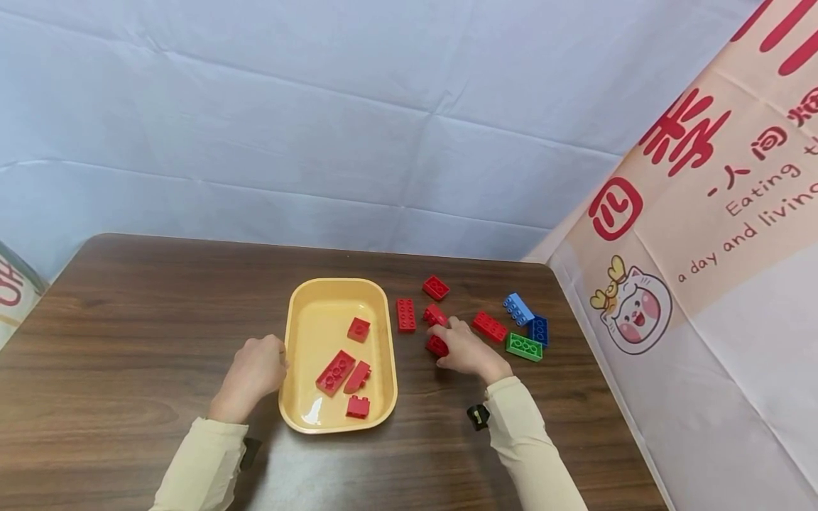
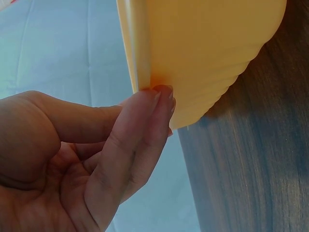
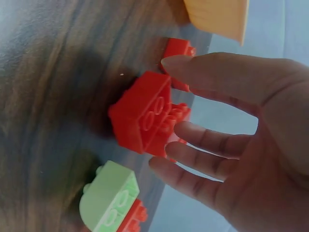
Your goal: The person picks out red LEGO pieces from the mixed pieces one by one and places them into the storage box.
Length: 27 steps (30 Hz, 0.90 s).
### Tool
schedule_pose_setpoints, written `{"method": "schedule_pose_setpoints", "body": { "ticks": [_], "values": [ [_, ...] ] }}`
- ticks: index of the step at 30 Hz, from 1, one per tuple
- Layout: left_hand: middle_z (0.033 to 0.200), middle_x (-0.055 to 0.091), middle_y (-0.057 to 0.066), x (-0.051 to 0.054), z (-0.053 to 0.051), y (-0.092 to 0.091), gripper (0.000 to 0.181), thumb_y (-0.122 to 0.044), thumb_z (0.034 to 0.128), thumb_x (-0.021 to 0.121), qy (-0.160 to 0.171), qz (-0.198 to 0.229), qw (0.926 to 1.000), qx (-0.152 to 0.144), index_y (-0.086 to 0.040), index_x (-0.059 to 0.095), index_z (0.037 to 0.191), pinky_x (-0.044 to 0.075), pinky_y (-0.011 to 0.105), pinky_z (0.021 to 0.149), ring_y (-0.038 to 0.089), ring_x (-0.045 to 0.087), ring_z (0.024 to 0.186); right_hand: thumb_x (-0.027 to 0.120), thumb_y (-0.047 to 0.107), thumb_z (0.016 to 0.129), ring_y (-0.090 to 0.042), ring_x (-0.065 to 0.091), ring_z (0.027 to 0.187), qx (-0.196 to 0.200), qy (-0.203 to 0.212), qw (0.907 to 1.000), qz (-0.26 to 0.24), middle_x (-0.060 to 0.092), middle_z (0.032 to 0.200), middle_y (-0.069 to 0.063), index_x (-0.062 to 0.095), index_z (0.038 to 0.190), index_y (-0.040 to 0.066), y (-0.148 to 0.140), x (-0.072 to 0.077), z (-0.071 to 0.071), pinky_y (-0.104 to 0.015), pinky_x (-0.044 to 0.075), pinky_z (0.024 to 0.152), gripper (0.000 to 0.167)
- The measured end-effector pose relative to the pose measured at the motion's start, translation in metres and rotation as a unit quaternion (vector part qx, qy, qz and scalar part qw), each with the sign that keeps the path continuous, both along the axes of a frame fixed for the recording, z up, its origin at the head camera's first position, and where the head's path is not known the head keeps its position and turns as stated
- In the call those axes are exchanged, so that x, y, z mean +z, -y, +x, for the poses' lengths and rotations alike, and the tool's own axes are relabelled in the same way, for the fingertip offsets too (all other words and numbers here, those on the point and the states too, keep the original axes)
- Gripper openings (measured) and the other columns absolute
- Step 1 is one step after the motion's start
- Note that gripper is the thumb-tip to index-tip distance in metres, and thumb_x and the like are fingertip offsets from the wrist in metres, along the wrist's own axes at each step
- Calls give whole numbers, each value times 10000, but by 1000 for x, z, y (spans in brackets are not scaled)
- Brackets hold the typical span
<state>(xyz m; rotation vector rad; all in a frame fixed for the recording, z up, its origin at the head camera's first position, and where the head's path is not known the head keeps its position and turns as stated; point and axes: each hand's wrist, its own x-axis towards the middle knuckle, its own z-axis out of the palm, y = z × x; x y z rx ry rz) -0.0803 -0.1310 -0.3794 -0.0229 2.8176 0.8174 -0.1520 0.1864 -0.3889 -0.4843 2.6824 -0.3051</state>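
At the near edge of the view, two cream sleeves [image 1: 201, 461] extend over the brown wood-grain surface [image 1: 160, 312], with a dark wrist device [image 1: 478, 417] at the right cuff. Left of centre on the surface stands a yellow tray [image 1: 319, 312]; the grip of the left hand [image 1: 251, 376] pinches its left rim. Within the tray, from near to far, lie a small red block [image 1: 358, 407], a red block with a curved edge [image 1: 358, 377], a long red block [image 1: 335, 372] with its hollow underside up, and a square red piece [image 1: 358, 329].

Right of the tray, the right hand [image 1: 469, 349] reaches over a dark-red block [image 1: 437, 345], its grip spread, thumb and fingers apart; whether they touch the block cannot be told. Farther right lie a green block [image 1: 524, 347], a dark blue block [image 1: 539, 331], a studded red block [image 1: 489, 326] and a light blue block [image 1: 517, 309]. Just beyond the right hand's fingers is another red block [image 1: 435, 314], with an eight-stud red block [image 1: 405, 315] to its left and a hollow-side-up red block [image 1: 436, 287] farther off. A pale creased cloth [image 1: 287, 142] hangs behind; a printed banner [image 1: 703, 177] occupies the right.
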Motion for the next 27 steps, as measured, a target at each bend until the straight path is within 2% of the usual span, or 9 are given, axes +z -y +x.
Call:
{"method": "schedule_pose_setpoints", "body": {
  "ticks": [8,27],
  "values": [
    [577,453,61,0,-1,0,170,-15,801,562,9,-33,10000,-6,-32,546,633,371,318,498,225,448,557,755,98,728,-274,428,998,-230,210,9994,151,461,1086,-129,552,1227,142,-2,-9,-4,-427,469,766,541],
    [576,451,72,-1,0,-1,178,-19,804,555,148,-57,9998,86,-38,543,628,366,302,496,226,449,556,724,44,743,-284,443,979,-31,30,9999,99,477,1061,-145,560,1202,105,-2,-14,-3,-421,457,779,491]
  ]
}}
